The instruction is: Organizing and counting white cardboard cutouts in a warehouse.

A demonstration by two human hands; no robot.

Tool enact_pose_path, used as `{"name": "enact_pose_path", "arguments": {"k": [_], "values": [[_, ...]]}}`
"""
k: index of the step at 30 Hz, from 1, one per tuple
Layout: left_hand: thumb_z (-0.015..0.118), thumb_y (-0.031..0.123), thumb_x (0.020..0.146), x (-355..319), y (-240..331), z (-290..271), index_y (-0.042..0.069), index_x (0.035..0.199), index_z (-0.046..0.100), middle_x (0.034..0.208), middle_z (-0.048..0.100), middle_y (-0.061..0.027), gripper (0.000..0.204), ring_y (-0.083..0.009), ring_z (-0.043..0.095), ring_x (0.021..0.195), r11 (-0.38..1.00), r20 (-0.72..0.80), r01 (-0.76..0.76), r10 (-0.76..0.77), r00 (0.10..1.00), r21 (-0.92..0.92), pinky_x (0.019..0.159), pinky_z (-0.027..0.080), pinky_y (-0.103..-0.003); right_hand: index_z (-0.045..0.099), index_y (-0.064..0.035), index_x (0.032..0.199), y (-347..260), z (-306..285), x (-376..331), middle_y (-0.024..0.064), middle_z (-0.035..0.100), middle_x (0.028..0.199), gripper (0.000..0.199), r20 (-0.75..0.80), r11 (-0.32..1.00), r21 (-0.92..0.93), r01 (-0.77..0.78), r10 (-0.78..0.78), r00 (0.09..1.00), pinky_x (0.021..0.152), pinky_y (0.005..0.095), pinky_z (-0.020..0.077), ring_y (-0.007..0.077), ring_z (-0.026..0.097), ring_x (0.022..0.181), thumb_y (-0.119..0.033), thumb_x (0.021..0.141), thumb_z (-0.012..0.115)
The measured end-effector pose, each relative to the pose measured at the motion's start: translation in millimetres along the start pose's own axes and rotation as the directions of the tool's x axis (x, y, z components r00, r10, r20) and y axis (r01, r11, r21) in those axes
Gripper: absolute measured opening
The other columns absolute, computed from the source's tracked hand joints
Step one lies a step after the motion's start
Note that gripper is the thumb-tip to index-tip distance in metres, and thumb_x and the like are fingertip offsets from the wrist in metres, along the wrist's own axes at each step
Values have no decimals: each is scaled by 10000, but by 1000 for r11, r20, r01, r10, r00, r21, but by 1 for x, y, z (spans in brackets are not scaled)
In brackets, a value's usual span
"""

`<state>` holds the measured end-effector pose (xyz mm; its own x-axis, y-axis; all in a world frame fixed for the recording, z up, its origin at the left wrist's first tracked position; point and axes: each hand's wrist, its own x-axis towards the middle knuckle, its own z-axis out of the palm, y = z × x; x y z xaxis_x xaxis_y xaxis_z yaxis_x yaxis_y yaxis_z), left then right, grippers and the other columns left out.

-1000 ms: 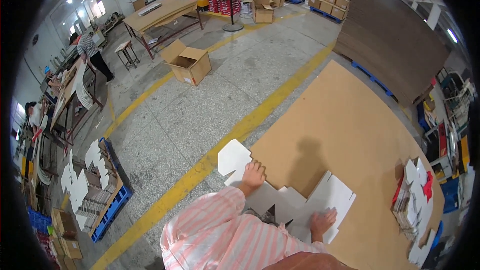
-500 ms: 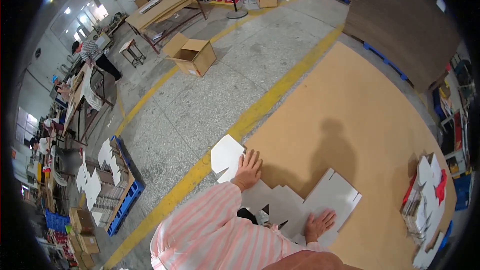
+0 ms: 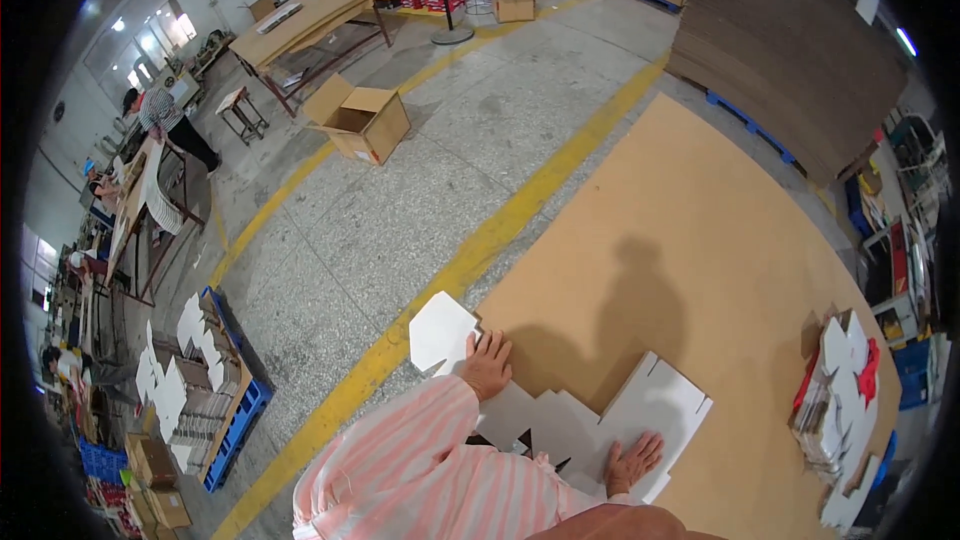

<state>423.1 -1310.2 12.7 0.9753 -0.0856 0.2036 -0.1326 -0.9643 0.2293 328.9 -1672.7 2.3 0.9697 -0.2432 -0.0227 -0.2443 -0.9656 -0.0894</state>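
Note:
A white die-cut cardboard sheet [image 3: 655, 402] lies flat near me on the brown board tabletop [image 3: 590, 270], its left flap jutting past the table's edge. My left hand [image 3: 487, 364] rests on its left part close to that edge, fingers stretched out. On the right panel, my right hand [image 3: 633, 462] lies flat with fingers spread. Neither hand grips anything. The sheet's near part is hidden by my pink-and-white striped sleeve and body.
A stack of white cut cardboard [image 3: 838, 395] with a red cloth stands at the table's right. Left on the floor, more cut sheets [image 3: 190, 390] sit on a blue pallet [image 3: 240, 440]. Beyond are an open carton [image 3: 365, 125], a tall brown board stack [image 3: 790, 50] and people at benches.
The whole view has shifted slightly, moving the surroundings left and mostly a little down. Both hands stay flat on the white cardboard sheet in nearly the same spots.

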Motion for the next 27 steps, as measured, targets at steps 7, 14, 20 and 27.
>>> {"name": "enact_pose_path", "arguments": {"k": [7, 14, 20, 27], "values": [[547, 256, 738, 3, 1, -2, 35, 1144, 496, 1252, 401, -180, 465, -343, 352, 1182, 1000, 34, -2, 3, 999, -14, 973, 198, -594, 224, -37, 1366, 2, 4, 1, 179, 175, 1433, 788, -12, 1000, -1, 6, -6, 1000, 1070, 488, 50, 333, 92, 1341, -488, 778, 492], [528, 268, 750, 2, 2, -2, 44, 1170, 477, 1260, 395, -175, 479, -334, 334, 1203, 1000, 73, 18, -17, 997, -7, 990, 167, -587, 223, -28, 1360, -1, -3, 3, 184, 156, 1436, 805, 17, 1000, 18, -9, 9, 1000, 1072, 486, 39, 333, 64, 1345, -482, 764, 519], [520, 262, 757, 2, 1, -3, 44, 1172, 471, 1272, 382, -166, 471, -333, 321, 1215, 999, 81, 32, -31, 996, -12, 991, 170, -588, 227, -19, 1349, -5, -6, 2, 185, 160, 1434, 797, 33, 1000, 11, 3, -4, 999, 1071, 489, 45, 334, 71, 1343, -479, 768, 520], [517, 260, 758, 2, 1, -4, 44, 1168, 469, 1270, 380, -163, 466, -335, 318, 1209, 1000, 79, 19, -18, 997, -14, 983, 178, -597, 233, -34, 1351, -2, -4, 0, 188, 167, 1431, 784, -12, 1000, 11, 10, -10, 1000, 1065, 501, 59, 339, 90, 1340, -484, 772, 511]]}}
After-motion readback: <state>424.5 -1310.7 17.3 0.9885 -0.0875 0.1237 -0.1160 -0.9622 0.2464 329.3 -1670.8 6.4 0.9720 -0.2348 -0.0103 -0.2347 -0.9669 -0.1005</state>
